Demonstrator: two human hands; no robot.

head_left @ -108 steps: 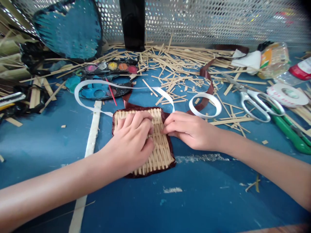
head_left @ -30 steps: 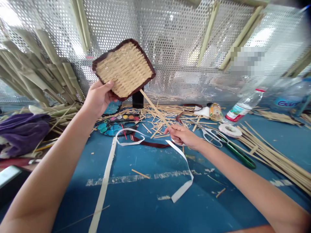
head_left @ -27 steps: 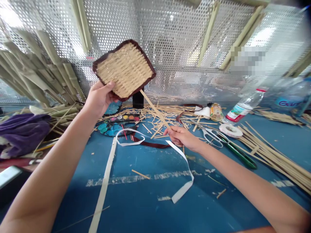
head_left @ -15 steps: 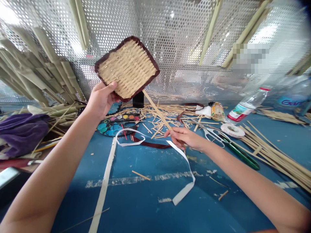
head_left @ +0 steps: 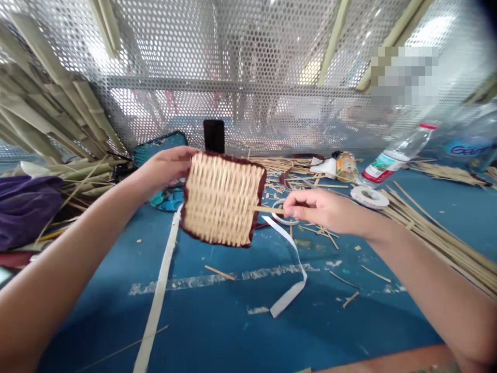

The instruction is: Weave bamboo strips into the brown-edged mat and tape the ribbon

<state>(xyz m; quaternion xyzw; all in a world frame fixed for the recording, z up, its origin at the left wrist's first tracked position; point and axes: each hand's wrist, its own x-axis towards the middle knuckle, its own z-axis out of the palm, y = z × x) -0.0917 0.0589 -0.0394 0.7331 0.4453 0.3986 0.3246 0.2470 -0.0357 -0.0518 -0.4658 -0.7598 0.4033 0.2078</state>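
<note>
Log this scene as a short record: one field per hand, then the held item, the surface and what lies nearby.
left hand: grips the left edge of the mat
right hand: pinches a thin pale bamboo strip running to the mat's right edge
held item: square woven bamboo mat with dark maroon edging
surface: blue painted work surface
nearby: curving white ribbon strip, white tape roll, clear plastic bottle

A woven mat [head_left: 219, 199] is held above the table [head_left: 349, 331], with a cloth [head_left: 23, 212] to its left and a tape roll [head_left: 368, 197] to its right.
</note>
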